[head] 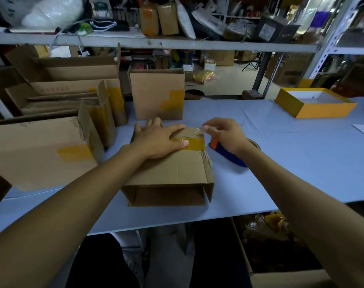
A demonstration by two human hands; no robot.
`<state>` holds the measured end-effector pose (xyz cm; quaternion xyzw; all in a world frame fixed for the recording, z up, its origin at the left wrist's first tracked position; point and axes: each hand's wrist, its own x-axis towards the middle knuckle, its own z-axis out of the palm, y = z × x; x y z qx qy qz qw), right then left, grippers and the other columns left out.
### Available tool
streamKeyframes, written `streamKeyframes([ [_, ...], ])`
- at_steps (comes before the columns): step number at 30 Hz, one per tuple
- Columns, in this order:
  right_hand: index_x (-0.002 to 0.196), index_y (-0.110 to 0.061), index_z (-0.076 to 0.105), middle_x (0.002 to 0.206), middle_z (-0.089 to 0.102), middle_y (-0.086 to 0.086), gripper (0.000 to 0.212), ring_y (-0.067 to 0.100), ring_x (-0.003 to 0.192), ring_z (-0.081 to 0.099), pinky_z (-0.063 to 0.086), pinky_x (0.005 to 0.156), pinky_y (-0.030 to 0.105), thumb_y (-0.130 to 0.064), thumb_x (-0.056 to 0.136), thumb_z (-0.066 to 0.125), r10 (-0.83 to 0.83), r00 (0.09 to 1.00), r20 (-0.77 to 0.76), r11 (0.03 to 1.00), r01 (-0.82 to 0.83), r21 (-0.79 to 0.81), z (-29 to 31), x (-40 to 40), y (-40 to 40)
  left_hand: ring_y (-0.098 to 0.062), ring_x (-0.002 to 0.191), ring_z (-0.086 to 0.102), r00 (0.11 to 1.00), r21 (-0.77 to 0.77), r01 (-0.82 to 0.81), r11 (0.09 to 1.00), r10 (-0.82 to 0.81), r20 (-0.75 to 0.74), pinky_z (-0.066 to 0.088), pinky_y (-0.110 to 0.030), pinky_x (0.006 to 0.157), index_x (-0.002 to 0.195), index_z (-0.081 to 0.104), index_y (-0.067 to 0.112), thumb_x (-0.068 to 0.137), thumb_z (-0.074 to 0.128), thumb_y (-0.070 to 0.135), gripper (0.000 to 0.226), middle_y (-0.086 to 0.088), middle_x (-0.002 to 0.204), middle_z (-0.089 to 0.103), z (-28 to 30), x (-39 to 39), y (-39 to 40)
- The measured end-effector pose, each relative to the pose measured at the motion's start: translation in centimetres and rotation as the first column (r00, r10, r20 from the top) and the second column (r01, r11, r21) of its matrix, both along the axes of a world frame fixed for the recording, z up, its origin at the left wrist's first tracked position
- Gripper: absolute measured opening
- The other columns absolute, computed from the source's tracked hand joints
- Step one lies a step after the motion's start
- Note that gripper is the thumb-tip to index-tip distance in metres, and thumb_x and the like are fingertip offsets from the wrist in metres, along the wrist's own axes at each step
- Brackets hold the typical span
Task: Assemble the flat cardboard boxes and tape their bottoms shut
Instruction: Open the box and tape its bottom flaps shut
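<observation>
Taping is the step in hand: the left hand [156, 140] presses flat, fingers straight, on the small brown cardboard box [172, 169], thumb on its yellow-brown tape strip [194, 143]. Right of the box, the right hand [222, 134] pinches a clear tape end [198, 129] (blue-and-orange dispenser [224, 152] beneath); next, likely, smoothing it down.

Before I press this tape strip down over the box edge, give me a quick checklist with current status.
1. Box steadied: ok. The left hand lies flat on the cardboard box.
2. Tape started on the seam: ok. The yellow tape strip lies on the top panel beside the thumb.
3. Free tape end controlled: ok. The right hand pinches it above the box edge.
4. Tape cut from the roll: cannot tell.
5. Tape dispenser out of the way: ok, on the table right of the box.
6. Flaps meeting flush under the hand: cannot tell.
</observation>
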<state>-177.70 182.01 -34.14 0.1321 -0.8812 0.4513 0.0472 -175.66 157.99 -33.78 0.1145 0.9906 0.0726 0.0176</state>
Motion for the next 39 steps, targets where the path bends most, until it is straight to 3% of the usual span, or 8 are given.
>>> streamKeyframes([
  [4, 0.089, -0.018, 0.066, 0.081, 0.064, -0.004, 0.020, 0.014, 0.074, 0.059, 0.045, 0.062, 0.031, -0.035, 0.096, 0.058, -0.278, 0.898, -0.342, 0.928, 0.343, 0.145, -1.2, 0.1, 4.0, -0.036, 0.137, 0.024, 0.999, 0.014, -0.030, 0.999, 0.029, 0.035, 0.011, -0.063, 0.111, 0.142, 0.017, 0.064, 0.086, 0.033, 0.079, 0.061, -0.015, 0.144, 0.032, 0.2, 0.0, 0.7],
  [7, 0.123, -0.023, 0.056, 0.110, 0.056, 0.003, 0.040, 0.024, 0.097, 0.057, 0.043, 0.069, 0.033, -0.047, 0.091, 0.060, -0.216, 0.960, -0.176, 0.792, 0.278, 0.543, -2.6, 0.3, 5.6, -0.038, 0.137, 0.023, 0.998, 0.025, -0.045, 0.999, 0.044, 0.047, 0.007, -0.063, 0.110, 0.140, 0.014, 0.068, 0.089, 0.035, 0.073, 0.055, -0.015, 0.146, 0.030, 0.3, 0.1, 1.2],
  [10, 0.142, -0.025, 0.041, 0.120, 0.061, 0.011, 0.057, 0.033, 0.107, 0.057, 0.049, 0.078, 0.040, -0.032, 0.090, 0.063, -0.148, 0.988, -0.053, 0.722, 0.145, 0.676, -3.5, 0.8, 5.7, -0.038, 0.136, 0.024, 0.997, 0.032, -0.051, 0.998, 0.049, 0.054, 0.010, -0.062, 0.108, 0.139, 0.011, 0.071, 0.095, 0.030, 0.067, 0.048, -0.015, 0.146, 0.030, 0.3, -0.1, 1.2],
  [16, 0.135, -0.032, 0.052, 0.116, 0.067, 0.006, 0.048, 0.027, 0.095, 0.062, 0.053, 0.078, 0.038, -0.014, 0.090, 0.052, -0.232, 0.967, -0.105, 0.895, 0.255, 0.366, -1.7, 1.9, 6.4, -0.032, 0.129, 0.030, 0.999, 0.075, -0.036, 0.997, 0.037, -0.011, 0.024, -0.052, 0.102, 0.144, 0.028, 0.058, 0.101, 0.030, 0.054, 0.043, -0.009, 0.137, 0.038, 0.5, 0.4, 1.7],
  [21, 0.093, -0.035, 0.069, 0.095, 0.071, -0.008, 0.033, 0.012, 0.083, 0.063, 0.048, 0.072, 0.027, -0.023, 0.077, 0.042, -0.181, 0.983, 0.030, 0.974, 0.184, -0.135, 2.6, 4.0, 6.7, -0.024, 0.108, 0.058, 0.979, 0.584, 0.079, 0.808, 0.046, -0.197, 0.045, -0.034, 0.088, 0.119, 0.066, 0.012, 0.102, 0.048, 0.031, 0.031, -0.010, 0.115, 0.066, 2.4, 2.2, 5.4],
  [30, 0.099, -0.034, 0.064, 0.092, 0.068, -0.016, 0.031, 0.009, 0.085, 0.064, 0.051, 0.070, 0.025, -0.030, 0.084, 0.037, -0.008, 1.000, 0.017, 0.999, 0.008, -0.032, 2.9, 5.9, 5.4, -0.025, 0.106, 0.066, 0.933, 0.921, -0.301, 0.249, -0.124, 0.338, 0.057, -0.037, 0.087, 0.118, 0.059, 0.001, 0.101, 0.053, 0.019, 0.025, -0.014, 0.113, 0.066, 4.2, 3.2, 7.5],
  [36, 0.131, -0.042, 0.047, 0.116, 0.060, -0.010, 0.033, 0.012, 0.097, 0.060, 0.048, 0.076, 0.025, -0.028, 0.105, 0.032, 0.045, 0.999, 0.030, 0.992, -0.048, 0.115, 2.6, 5.7, 5.0, -0.026, 0.107, 0.066, 0.918, 0.888, -0.362, 0.284, -0.060, 0.393, 0.056, -0.039, 0.092, 0.112, 0.063, 0.003, 0.095, 0.055, -0.001, 0.019, -0.014, 0.116, 0.064, 4.4, 3.4, 6.8],
  [39, 0.143, -0.042, 0.035, 0.120, 0.054, -0.003, 0.050, 0.016, 0.102, 0.055, 0.047, 0.081, 0.028, -0.057, 0.095, 0.041, 0.091, 0.994, -0.064, 0.952, -0.068, 0.297, 2.3, 5.7, 4.6, -0.027, 0.103, 0.068, 0.913, 0.892, -0.393, 0.222, -0.015, 0.407, 0.059, -0.037, 0.085, 0.112, 0.063, 0.000, 0.094, 0.058, 0.000, 0.018, -0.016, 0.110, 0.067, 4.5, 3.6, 6.7],
])
